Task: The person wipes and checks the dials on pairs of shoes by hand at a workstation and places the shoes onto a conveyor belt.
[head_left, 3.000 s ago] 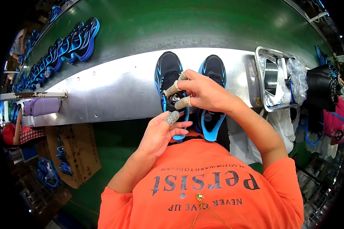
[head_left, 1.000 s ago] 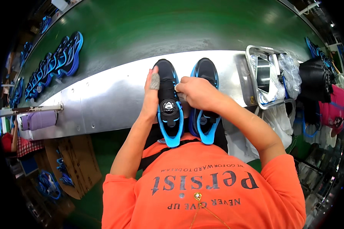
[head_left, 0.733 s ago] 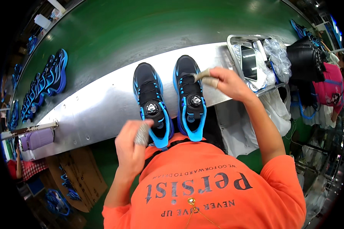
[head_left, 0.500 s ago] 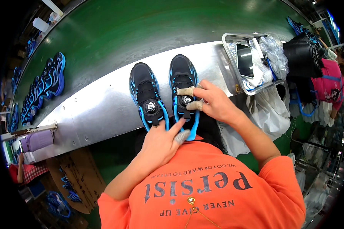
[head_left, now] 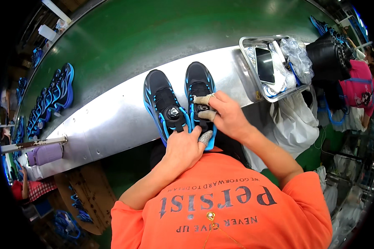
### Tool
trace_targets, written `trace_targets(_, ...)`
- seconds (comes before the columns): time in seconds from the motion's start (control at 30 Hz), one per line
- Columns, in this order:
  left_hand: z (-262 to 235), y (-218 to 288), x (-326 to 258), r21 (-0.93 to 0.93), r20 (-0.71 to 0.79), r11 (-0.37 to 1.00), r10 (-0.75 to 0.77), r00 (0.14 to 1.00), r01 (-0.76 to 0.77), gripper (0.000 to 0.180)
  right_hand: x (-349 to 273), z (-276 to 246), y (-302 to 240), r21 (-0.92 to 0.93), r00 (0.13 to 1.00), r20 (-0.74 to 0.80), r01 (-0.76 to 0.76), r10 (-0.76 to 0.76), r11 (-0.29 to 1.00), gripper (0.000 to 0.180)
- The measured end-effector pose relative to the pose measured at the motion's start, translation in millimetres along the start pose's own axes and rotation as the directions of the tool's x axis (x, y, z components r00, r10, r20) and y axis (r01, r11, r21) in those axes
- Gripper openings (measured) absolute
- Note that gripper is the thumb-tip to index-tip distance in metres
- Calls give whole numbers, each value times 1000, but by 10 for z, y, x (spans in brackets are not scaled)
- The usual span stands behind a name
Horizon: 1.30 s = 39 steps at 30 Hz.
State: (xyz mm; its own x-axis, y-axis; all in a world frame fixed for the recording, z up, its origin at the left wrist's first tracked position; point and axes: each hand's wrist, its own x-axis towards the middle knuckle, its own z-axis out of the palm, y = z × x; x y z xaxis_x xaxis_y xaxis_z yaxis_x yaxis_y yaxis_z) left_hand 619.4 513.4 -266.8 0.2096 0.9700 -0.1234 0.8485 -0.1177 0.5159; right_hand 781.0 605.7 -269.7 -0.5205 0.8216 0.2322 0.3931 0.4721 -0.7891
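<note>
Two black sneakers with blue trim stand side by side before me, toes pointing away. The left sneaker (head_left: pixel 157 89) has a round lacing dial (head_left: pixel 172 113) on its tongue. On the right sneaker (head_left: pixel 198 79), the thumb and forefinger of my right hand (head_left: pixel 230 118), both in beige finger covers, close around a dark dial (head_left: pixel 202 108). My left hand (head_left: pixel 184 145) is at the shoe openings, its fingers bent over the tongue and collar area. A grey cover is on its thumb, which lies against the right sneaker's collar; some fingertips are hidden.
The sneakers stand on a metal ledge (head_left: pixel 108 116) beside a green belt (head_left: pixel 153 33). At right, a metal tray (head_left: pixel 243 53) holds a phone and clear plastic wrapping. A row of sneakers (head_left: pixel 54 91) stands left, near a purple cup (head_left: pixel 45 154). White bags (head_left: pixel 293 120) hang below the tray.
My left hand has moved slightly up and right, farther onto the shoe openings. The left sneaker has shifted right, closer to the other. My right fingers stay at the dial.
</note>
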Motion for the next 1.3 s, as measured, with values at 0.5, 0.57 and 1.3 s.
trace_targets(0.5,-1780,-1278,420,162,-312,971,-117,943,174,23,28,-317,-795,-90,989,44,-138,142,986,24)
trace_targets(0.57,-1945,-1449,475,108,-678,985,-26,734,134,26,-67,-210,-739,-46,997,43,-56,58,997,26)
trace_targets(1.3,34,-8,365,134,-392,974,-116,912,182,51,-537,-315,610,-316,794,490,-222,359,922,39)
